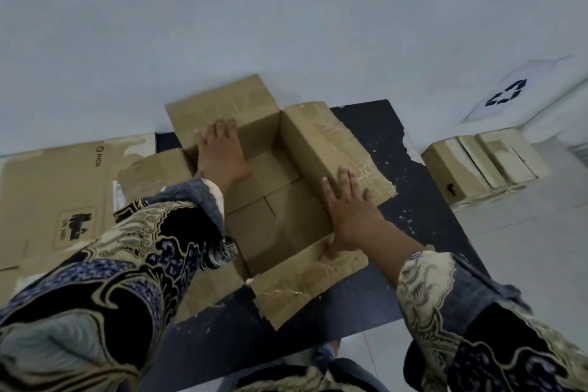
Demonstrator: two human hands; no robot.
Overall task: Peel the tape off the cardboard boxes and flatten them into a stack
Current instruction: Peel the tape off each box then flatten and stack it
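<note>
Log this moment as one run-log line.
open box on dark mat | left hand on far wall | right hand on right wall | tape remains

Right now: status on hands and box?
Left hand flat on far flap, right hand flat on right flap. Box open, upright, tape on flaps. Flattened cardboard left; nothing blocking.

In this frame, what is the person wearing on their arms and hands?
Both arms are in long loose sleeves with a batik-style print: black and dark blue grounds with cream scrolling, wave-like motifs. The left sleeve has a grey-blue cuff turned back; the right sleeve has a paler lining at its cuff. The left hand and right hand are bare; no gloves or rings visible.
</note>
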